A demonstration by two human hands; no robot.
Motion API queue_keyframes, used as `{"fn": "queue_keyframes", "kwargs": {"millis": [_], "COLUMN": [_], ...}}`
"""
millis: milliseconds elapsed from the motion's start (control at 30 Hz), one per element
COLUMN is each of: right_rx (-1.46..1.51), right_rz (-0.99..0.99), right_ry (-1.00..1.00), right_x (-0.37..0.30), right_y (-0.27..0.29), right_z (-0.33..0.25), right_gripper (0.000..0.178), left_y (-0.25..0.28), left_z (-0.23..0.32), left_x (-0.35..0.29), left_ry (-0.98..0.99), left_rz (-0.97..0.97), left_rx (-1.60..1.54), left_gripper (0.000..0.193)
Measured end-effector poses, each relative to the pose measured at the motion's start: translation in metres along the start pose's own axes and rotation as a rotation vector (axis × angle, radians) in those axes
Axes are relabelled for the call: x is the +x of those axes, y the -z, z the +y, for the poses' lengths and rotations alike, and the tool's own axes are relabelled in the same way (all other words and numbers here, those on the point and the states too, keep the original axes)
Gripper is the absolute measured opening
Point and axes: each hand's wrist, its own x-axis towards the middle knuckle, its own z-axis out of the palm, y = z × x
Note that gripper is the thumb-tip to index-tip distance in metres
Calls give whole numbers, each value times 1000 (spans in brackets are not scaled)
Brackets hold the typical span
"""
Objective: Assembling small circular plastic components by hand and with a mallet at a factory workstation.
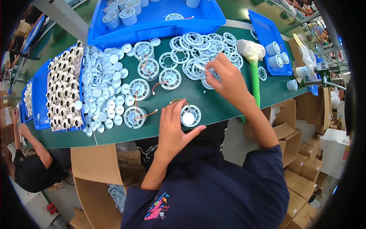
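Observation:
My right hand [227,78] pinches a light blue plastic ring [201,65], tilted above a heap of similar spoked rings [193,39]. At the table's near edge sits a round light blue housing [196,121] with a white disc [188,118] in its middle and a thin wire at its top. Around its left side my left hand [172,129] is open, fingers stretched and thumb apart; whether they touch the housing I cannot tell. Several more housings with coloured wires, such as one housing [139,89], stand left of the heap.
Small light blue caps [103,84] lie heaped beside a blue tray of white finned parts [65,87]. A large blue bin [160,29] stands at the back. Right of the rings lies a green-handled mallet [255,82] with a wrapped head, near another blue tray [263,28]. Cardboard boxes [95,162] stand below the table.

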Motion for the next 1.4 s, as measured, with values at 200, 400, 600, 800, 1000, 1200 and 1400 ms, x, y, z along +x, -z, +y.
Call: {"fn": "queue_keyframes", "kwargs": {"millis": [200,400,600,800,1000,1200,1400], "right_rx": [1,-167,-117,-35,59,55,12], "right_rz": [-99,-76,-206,42,171,174,198], "right_ry": [-169,-135,-43,-116,-28,-51,-38], "right_x": [-89,-111,-117,-115,-82,-91,-93], "right_y": [28,-10,4,-5,-23,-33,-39], "right_z": [-57,-64,-44,-37,-83,-81,-79], "right_gripper": [23,26,33,52,69,66,64], "left_y": [15,11,-3,-21,-38,-43,-43], "left_z": [1,-1,2,8,1,1,0], "left_x": [0,7,-2,-7,-11,-8,-10], "left_ry": [49,59,49,42,43,36,19], "left_rz": [-134,-102,17,185,267,328,327], "left_rx": [-118,-94,-10,37,118,147,161], "left_gripper": [88,69,69,67,67,63,63]}}
